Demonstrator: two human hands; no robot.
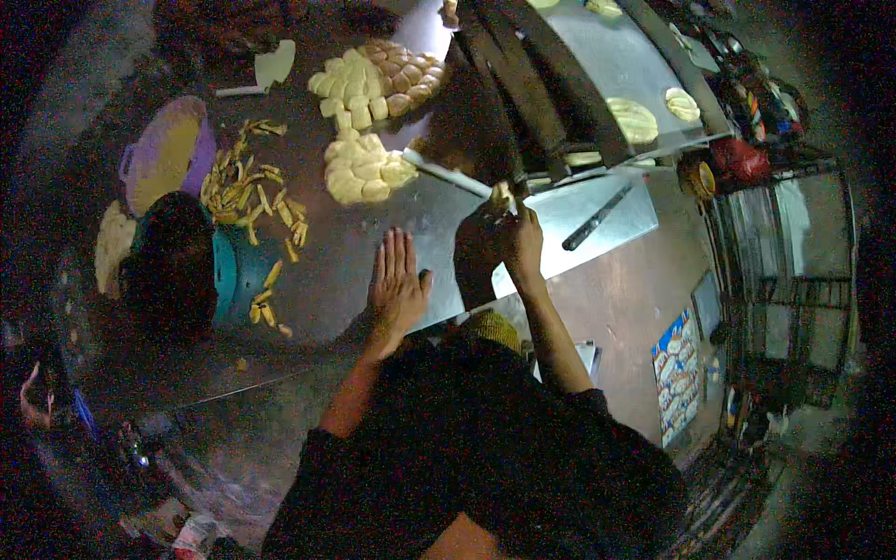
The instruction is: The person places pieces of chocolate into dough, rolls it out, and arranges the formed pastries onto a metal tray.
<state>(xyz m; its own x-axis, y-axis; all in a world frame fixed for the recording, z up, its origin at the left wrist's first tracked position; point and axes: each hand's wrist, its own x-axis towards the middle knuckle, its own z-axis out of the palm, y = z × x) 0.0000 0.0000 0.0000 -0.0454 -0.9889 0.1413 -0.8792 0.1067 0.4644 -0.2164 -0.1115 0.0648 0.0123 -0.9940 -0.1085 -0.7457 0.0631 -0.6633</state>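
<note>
My left hand [399, 280] lies flat on the metal worktop [341, 280], fingers stretched and thumb apart. My right hand [523, 238] is closed around the end of a long, thin metal tool [448, 175], beside a small pale lump [502, 196]. The tool's far end reaches a pale cluster of dough pieces [359, 173]; a larger cluster, pale and browner [364, 84], lies behind it. Left of my left hand are scattered yellowish strips [247, 187]. Right of my right hand, a black-handled knife [588, 229] rests on a bright metal sheet [630, 205].
A purple basin [196, 154] and a teal container [226, 271] stand left. Dark slats and a tray [597, 65] with flattened dough are at the upper right, near a red bundle [742, 161]. Metal racks [784, 280] line the right, beside a printed sheet [677, 373] on the floor.
</note>
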